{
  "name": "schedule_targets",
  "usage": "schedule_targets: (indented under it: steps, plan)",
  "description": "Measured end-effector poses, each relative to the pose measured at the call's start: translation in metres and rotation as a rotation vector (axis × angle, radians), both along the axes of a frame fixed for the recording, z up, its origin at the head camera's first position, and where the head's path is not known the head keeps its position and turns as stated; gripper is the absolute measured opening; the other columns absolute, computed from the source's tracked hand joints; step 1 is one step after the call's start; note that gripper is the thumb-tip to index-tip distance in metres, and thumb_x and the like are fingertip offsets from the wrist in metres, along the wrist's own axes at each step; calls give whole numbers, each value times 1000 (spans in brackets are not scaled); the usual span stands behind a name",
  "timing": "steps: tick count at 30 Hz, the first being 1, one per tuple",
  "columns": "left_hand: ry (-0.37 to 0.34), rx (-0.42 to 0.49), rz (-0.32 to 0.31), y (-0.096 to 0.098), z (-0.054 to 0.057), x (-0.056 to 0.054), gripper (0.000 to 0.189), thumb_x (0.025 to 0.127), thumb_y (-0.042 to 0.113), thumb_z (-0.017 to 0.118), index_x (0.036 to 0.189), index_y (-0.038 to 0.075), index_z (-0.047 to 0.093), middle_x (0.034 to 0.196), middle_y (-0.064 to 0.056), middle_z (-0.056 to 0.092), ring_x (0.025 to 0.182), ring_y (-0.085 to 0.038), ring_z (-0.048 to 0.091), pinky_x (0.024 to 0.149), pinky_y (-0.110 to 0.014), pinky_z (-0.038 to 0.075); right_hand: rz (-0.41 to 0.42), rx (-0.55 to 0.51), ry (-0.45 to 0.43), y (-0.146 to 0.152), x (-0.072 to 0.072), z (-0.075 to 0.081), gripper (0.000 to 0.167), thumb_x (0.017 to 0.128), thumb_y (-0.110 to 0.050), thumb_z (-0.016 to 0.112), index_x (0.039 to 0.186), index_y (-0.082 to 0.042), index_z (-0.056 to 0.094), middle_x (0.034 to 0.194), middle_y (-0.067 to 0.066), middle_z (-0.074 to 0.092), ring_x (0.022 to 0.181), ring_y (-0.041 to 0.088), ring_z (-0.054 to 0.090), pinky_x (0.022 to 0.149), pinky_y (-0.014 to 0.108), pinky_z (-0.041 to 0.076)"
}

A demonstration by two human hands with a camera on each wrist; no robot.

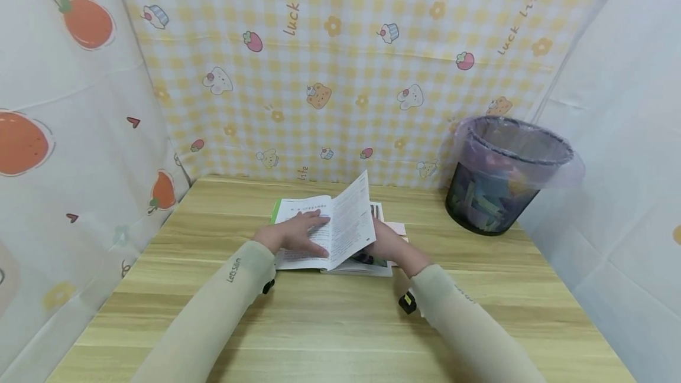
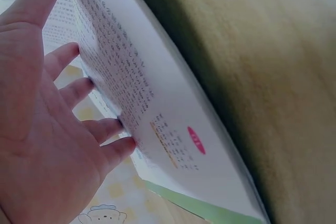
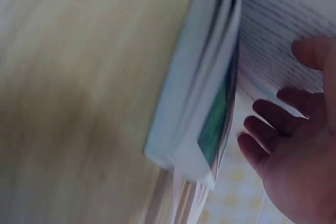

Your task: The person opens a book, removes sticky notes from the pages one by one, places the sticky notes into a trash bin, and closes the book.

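An open book [image 1: 302, 262] with printed text lies on the wooden table. My left hand [image 1: 298, 232] spreads over its left page, fingertips touching the paper; the left wrist view shows this page [image 2: 157, 103] with a pink oval mark and a green edge below. One page [image 1: 351, 223] stands raised near the middle. Behind it is my right hand [image 1: 391, 247], partly hidden by the paper. In the right wrist view, the fingers [image 3: 275, 116] are loosely bent beside the raised page [image 3: 278, 30]. A coloured picture [image 3: 212, 124] shows on the pages beneath.
Pale pink paper [image 1: 396, 228] sticks out past the book's right side. A dark bin [image 1: 479, 200] with a translucent purple liner [image 1: 566, 173] stands at the table's back right. Patterned cloth [image 1: 340, 64] hangs behind the wooden table [image 1: 319, 324], with white cloth on both sides.
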State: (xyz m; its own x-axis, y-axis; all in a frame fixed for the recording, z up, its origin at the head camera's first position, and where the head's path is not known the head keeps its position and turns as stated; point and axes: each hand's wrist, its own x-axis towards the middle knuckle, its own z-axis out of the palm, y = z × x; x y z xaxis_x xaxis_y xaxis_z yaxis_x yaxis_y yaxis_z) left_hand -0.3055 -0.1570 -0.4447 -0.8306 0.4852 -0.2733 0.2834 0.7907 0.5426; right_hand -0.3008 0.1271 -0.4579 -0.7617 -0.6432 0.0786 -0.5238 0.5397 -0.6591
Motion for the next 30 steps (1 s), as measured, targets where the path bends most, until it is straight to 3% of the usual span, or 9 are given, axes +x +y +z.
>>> schedule_targets:
  steps: [4,9,13,17,20,24,30]
  plan:
    - [56,-14,-17,-3,-1,-1,102,94,57,82,174,15,33,185,-16,15,170,-51,12,136,-68,17,7,-11,-12,-13,2,-6,43,115,-10,50,157,-6,53,153,15,62,132,29,63,116,54,51]
    - [111,-31,56,-16,-4,-3,100,99,62,73,175,13,30,184,-20,17,170,-45,19,136,-64,23,-37,-16,-40,-25,3,-8,44,114,-19,51,156,-7,51,137,9,69,114,20,65,102,45,56]
    - [141,-18,117,-37,-5,-5,96,102,59,69,173,6,31,180,-27,24,167,-50,24,135,-67,24,-42,-3,-35,-29,4,-7,44,115,-22,51,155,-6,51,135,13,68,119,26,65,104,50,55]
    - [125,-7,178,-59,-8,-1,93,106,55,66,172,1,30,177,-31,27,164,-54,25,134,-70,25,-77,56,-64,-33,8,-5,67,115,-35,54,172,-7,32,163,20,55,147,37,57,122,56,48]
    - [110,2,198,-71,-9,2,90,108,53,64,171,-1,30,176,-33,27,163,-56,25,132,-71,26,-81,100,-81,-37,12,-4,81,114,-46,54,177,-12,16,182,16,26,168,35,30,136,55,29]
    - [119,6,199,-80,-9,2,87,109,50,63,170,-3,32,175,-36,26,162,-57,26,132,-72,27,-23,145,-64,-43,16,-5,84,113,-53,53,178,-14,16,185,12,17,171,33,20,139,54,24]
    - [173,-19,201,-96,-9,0,81,110,41,61,169,-5,31,174,-39,25,160,-62,25,130,-76,25,5,275,-30,-50,25,-2,76,111,-60,53,176,-29,28,183,14,26,169,41,27,136,65,24]
